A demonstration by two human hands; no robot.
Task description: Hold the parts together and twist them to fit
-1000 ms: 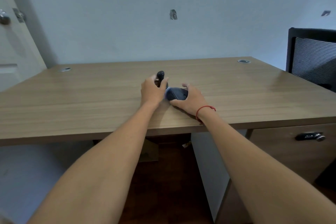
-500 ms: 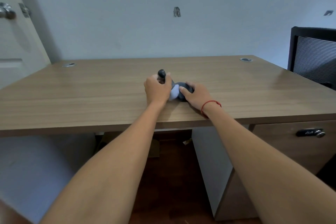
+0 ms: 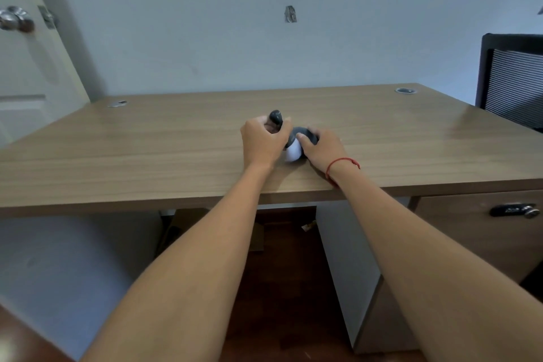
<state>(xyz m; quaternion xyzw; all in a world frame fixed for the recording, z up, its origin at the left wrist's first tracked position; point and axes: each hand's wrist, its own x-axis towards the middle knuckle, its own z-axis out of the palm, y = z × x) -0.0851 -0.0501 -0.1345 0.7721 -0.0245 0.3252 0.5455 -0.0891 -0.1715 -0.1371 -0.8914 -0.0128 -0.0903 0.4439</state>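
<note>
As things stand nearest: both bare forearms reach fwd over the near edge of the counter (image 3: 147, 156); red string (image 3: 342, 162) on right wrist.
Drawer: under the counter at right, drawer front (image 3: 458, 223) w/ dark handle (image 3: 514, 210), closed; contents hidden.
Left hand (image 3: 261, 144): grip curled tight round a dark knobbed piece (image 3: 275, 117); its rounded top sticks up past the knuckles.
Right hand (image 3: 323, 147): grip curled over a round dark object (image 3: 293, 153), thumb on its near side, white face showing toward the camera.
Where it is: both items sit mid-counter, a bit back from the near edge, touching or nearly so between the 2 hands; exact join hidden by fingers.
Change: 1 s ago the round object lay all dark under the right hand, hands a little apart. Now hands are pressed close and the white face shows.
Meaning: prob. the object got tipped or turned toward the left-hand piece; can't tell if the 2 parts are joining or separating.
Far counter: 2 cable grommets, left (image 3: 117, 103) and right (image 3: 405, 90); no open containers seen on top.
Beyond: black mesh chair (image 3: 514, 79) at right, door knob (image 3: 14, 19) at left, small mark on wall (image 3: 290, 14).
</note>
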